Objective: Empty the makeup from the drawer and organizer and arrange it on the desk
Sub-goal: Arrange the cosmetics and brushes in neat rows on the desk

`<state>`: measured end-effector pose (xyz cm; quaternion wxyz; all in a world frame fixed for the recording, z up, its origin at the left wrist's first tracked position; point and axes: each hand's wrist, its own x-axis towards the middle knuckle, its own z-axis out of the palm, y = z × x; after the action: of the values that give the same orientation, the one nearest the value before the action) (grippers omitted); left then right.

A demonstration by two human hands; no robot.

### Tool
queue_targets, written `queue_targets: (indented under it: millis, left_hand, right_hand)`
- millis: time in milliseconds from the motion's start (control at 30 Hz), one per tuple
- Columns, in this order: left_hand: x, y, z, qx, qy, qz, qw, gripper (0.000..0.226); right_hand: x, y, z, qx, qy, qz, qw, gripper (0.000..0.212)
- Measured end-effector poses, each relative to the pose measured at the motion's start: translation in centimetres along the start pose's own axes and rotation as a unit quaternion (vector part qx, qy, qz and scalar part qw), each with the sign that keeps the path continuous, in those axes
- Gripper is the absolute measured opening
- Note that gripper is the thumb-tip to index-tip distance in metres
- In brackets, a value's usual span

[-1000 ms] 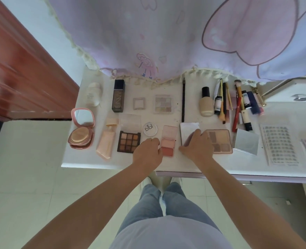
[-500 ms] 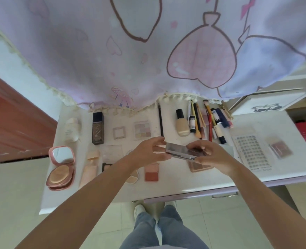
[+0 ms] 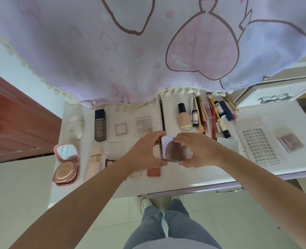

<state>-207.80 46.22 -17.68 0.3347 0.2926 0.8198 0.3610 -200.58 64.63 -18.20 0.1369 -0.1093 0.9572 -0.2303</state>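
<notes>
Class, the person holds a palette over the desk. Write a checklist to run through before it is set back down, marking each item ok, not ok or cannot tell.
1. Both hands hold the palette: left hand and right hand have a grip: ok.
2. Palette clear of the desk: ok.
3. Bare desk below for it: ok.
4. Lid fully open: cannot tell.
5. Brushes and pencils out of the way: ok.

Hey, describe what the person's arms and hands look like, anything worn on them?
Both forearms are bare all the way to the frame edge, with no sleeves in view. The left hand and right hand show no gloves, and no rings, watch or bracelets can be seen. Nails look short and unpainted, though detail is soft.
</notes>
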Motion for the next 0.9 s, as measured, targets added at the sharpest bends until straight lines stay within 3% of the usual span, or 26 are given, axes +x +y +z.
queue_targets:
  millis: [200,333,633,767,833,900]
  left_hand:
    - [-0.7,-0.8,2.4,0.009,0.043,-0.011,0.999,0.076]
    - [-0.6,-1.1,3.4,0.011,0.029,-0.027,0.999,0.082]
    - [-0.2,-1.6,3.8,0.004,-0.002,-0.037,0.999,0.081]
    - [0.7,-1.9,4.0,0.026,-0.022,-0.046,0.998,0.081]
    - [0.9,-2.0,4.2,0.021,-0.045,-0.061,0.997,0.082]
    - [0.7,-2.0,4.5,-0.002,-0.050,-0.086,0.995,0.081]
  right_hand:
    - [-0.1,1.3,2.4,-0.066,0.023,-0.075,0.995,0.055]
    - [-0.2,2.0,3.1,-0.065,0.005,-0.096,0.993,0.056]
    - [-0.3,3.6,3.8,-0.055,0.046,-0.128,0.989,0.053]
    - [-0.2,4.1,3.8,-0.024,0.023,-0.099,0.995,0.053]
    - [-0.3,3.8,3.3,0.035,0.013,-0.055,0.998,0.059]
    - [-0.2,3.2,2.8,0.131,-0.011,0.013,0.991,0.046]
